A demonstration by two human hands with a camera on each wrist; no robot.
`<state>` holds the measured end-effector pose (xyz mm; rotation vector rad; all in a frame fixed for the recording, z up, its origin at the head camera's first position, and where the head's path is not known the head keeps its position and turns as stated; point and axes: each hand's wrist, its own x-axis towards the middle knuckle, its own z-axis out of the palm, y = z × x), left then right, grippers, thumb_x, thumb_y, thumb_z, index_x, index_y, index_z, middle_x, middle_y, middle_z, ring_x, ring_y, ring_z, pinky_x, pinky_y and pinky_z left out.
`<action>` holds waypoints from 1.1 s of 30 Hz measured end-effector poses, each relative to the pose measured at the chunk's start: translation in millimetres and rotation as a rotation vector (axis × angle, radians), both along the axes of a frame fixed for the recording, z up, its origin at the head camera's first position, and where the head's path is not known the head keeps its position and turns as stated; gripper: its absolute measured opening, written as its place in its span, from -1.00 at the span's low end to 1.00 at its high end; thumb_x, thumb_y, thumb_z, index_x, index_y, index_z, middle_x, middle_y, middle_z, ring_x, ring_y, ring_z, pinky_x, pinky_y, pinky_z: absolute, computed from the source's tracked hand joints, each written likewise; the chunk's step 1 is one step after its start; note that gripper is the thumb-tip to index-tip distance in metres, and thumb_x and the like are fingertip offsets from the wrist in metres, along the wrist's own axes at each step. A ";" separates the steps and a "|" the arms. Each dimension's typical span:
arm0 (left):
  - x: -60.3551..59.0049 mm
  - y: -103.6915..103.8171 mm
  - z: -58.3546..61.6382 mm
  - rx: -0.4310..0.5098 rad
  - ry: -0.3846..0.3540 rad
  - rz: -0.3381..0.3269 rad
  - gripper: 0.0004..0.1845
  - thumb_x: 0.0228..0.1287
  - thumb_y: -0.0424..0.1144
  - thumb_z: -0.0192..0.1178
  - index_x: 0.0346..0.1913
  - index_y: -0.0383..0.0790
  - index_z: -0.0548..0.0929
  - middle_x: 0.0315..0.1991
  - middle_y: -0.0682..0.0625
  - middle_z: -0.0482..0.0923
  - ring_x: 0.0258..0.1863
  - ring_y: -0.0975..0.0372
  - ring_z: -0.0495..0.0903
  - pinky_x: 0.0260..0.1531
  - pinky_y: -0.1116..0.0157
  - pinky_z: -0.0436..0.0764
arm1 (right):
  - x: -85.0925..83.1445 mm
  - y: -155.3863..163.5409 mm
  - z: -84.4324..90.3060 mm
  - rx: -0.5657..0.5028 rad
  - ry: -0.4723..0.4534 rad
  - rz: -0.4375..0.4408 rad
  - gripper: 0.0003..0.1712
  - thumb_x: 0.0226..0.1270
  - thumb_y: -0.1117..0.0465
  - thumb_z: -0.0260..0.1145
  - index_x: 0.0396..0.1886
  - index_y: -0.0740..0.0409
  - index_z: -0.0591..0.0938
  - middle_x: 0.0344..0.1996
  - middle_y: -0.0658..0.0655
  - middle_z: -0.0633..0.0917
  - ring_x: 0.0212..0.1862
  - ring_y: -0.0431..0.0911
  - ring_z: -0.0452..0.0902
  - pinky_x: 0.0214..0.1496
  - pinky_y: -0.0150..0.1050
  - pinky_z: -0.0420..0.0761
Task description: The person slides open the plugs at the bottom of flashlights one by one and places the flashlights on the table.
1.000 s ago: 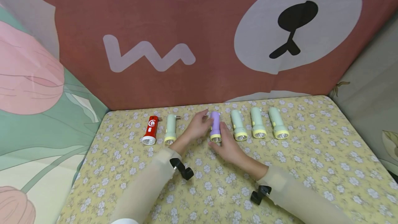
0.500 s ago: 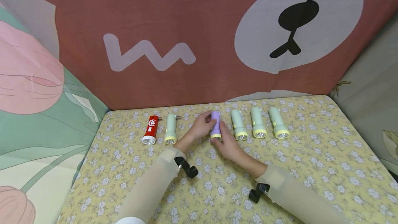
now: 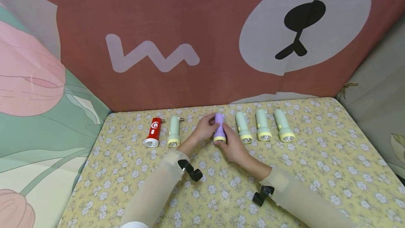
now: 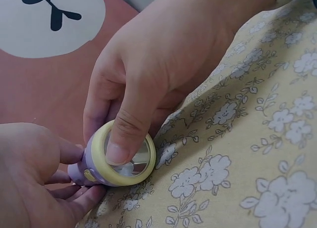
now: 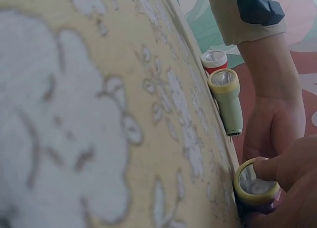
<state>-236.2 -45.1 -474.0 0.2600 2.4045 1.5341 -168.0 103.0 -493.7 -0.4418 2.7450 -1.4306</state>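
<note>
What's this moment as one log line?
left hand grip: purple flashlight body | right hand grip: its head, thumb over lens | red flashlight: untouched

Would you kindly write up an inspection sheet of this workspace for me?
Surface: yellow floral tablecloth.
Job's things: purple flashlight, held between both hands.
Clutter: red flashlight and lone green flashlight to its left; three green flashlights to its right.
Hands: left hand grips its body; right hand holds its lens end, thumb over the lens.
Cables: nothing seen.
Surroundings: red printed hanging behind; flower-print fabric at left.
</note>
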 end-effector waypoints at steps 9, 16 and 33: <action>-0.3 0.0 0.1 0.025 -0.013 0.013 -0.43 0.52 -0.39 0.13 0.50 -0.45 0.28 0.34 -0.36 0.44 0.28 -0.10 0.50 0.21 0.05 0.59 | -1.7 -0.6 0.1 0.002 0.009 -0.011 -0.06 0.39 0.27 0.39 0.54 0.53 0.09 0.48 0.50 0.24 0.47 0.30 0.23 0.46 0.11 0.35; -0.6 0.1 3.7 0.037 -0.022 0.029 -0.43 0.52 -0.39 0.14 0.49 -0.44 0.29 0.32 -0.35 0.46 0.27 -0.09 0.51 0.21 0.08 0.59 | -2.5 -1.4 5.2 -0.014 0.001 -0.023 -0.08 0.36 0.29 0.41 0.51 0.56 0.12 0.47 0.51 0.24 0.48 0.29 0.22 0.47 0.07 0.33; 5.0 -3.2 22.3 0.070 -0.012 0.041 -0.40 0.50 -0.39 0.16 0.51 -0.41 0.28 0.38 -0.33 0.39 0.30 -0.10 0.48 0.19 0.09 0.60 | -2.3 -0.8 19.4 -0.143 0.005 -0.025 -0.08 0.32 0.38 0.44 0.52 0.53 0.15 0.48 0.46 0.26 0.39 0.26 0.38 0.27 -0.10 0.57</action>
